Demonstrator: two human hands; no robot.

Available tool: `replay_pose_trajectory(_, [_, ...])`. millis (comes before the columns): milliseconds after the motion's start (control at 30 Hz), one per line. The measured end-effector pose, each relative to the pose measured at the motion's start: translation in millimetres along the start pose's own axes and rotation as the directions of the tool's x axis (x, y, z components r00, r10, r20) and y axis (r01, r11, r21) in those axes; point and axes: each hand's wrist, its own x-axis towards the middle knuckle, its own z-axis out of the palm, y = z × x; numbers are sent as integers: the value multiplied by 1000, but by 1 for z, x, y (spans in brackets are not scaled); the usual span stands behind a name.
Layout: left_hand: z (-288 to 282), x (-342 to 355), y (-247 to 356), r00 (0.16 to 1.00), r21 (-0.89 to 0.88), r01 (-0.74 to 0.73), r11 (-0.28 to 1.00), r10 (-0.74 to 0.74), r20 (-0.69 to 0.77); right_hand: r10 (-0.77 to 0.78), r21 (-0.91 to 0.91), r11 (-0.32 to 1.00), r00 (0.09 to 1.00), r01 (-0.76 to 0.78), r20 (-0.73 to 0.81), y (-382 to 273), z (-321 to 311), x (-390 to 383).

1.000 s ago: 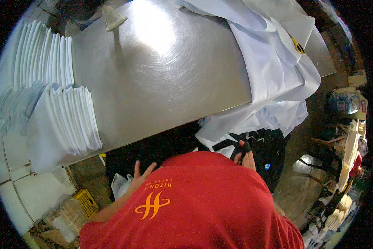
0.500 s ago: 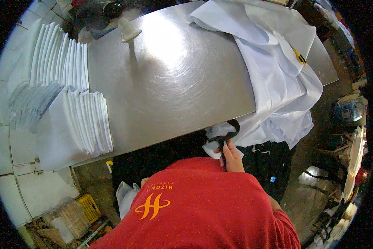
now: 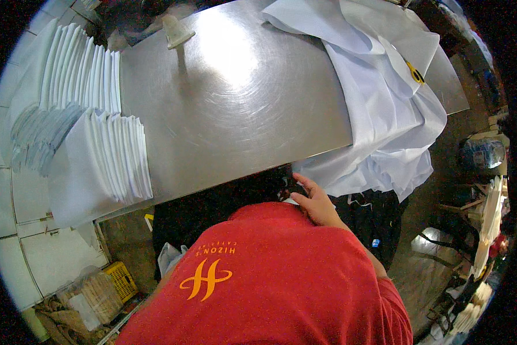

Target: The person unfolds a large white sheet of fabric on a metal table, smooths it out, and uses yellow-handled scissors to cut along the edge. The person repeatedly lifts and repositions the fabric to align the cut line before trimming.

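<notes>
My right hand (image 3: 317,202) is low in front of my red shirt, just under the table's near edge. Its thumb and forefinger are apart, and I see nothing gripped between them. Close to the fingertips is a small dark shape (image 3: 285,185), too dim to make out. Beside this hand, a large white cloth (image 3: 379,126) lies heaped on the table's right end and hangs over the near edge. My left hand is hidden behind the shirt. At my left side a bit of pale cloth (image 3: 169,257) shows.
The steel tabletop (image 3: 241,109) stretches ahead. Folded white cloths (image 3: 117,158) stand in two stacks at its left. Yellow-handled scissors (image 3: 415,73) lie on the heaped cloth. A whitish block-like object (image 3: 178,31) stands at the far edge. A yellow crate (image 3: 121,280) sits low left.
The black looped object that my right hand held is out of its fingers. That hand has opened and moved slightly up. My left hand, partly visible before, has gone out of sight.
</notes>
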Motion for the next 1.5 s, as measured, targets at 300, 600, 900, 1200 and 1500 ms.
replay_pose_trajectory(300, [12, 20, -8, 987, -43, -52, 998, 45, -155, 23, 389, 921, 998, 4, -64, -14, -8, -1])
replay_pose_trajectory(600, [49, 26, 66, 991, -90, -97, 991, 105, 82, 79, 665, 747, 994, -11, -73, -6, -20, -13])
replay_pose_trajectory(900, [100, 40, 128, 912, 47, 2, 999, -21, 409, 130, 508, 859, 986, -60, -103, 8, -40, -54])
replay_pose_trajectory(1200, [117, 44, 132, 767, 53, -64, 997, 15, 642, 147, 289, 941, 982, -176, 121, -17, -37, -44])
replay_pose_trajectory(1500, [138, 37, 119, 639, 115, -86, 990, -34, 769, -22, 129, 992, 992, 5, 126, -11, -21, -43])
